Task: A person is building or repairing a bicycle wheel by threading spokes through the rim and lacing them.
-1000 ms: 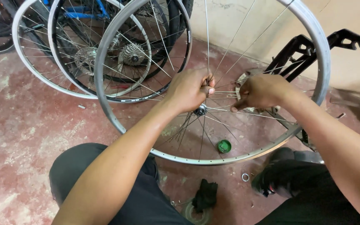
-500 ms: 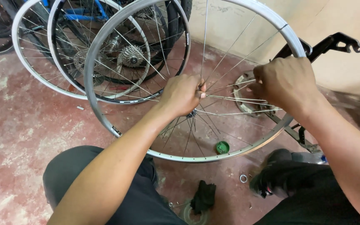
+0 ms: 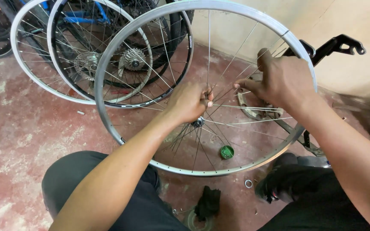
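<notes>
A silver bicycle wheel rim (image 3: 108, 124) with thin steel spokes stands upright on the floor in front of me. My left hand (image 3: 189, 102) is closed around spokes just above the hub (image 3: 198, 122). My right hand (image 3: 281, 79) pinches a spoke between thumb and fingers, to the right of the hub and inside the rim. Both forearms reach in from the bottom of the view, over my knees in dark trousers.
Two more wheels with gear clusters (image 3: 132, 59) lean against the wall at the upper left. A black bike frame part with a chainring (image 3: 253, 112) lies behind the rim. On the red floor lie a green round part (image 3: 226, 152), a small ring (image 3: 248, 184) and a black rag (image 3: 207, 202).
The rim has tilted and turned. My right hand has moved up and to the right, away from the hub, along the spokes. My left hand has stayed by the hub.
</notes>
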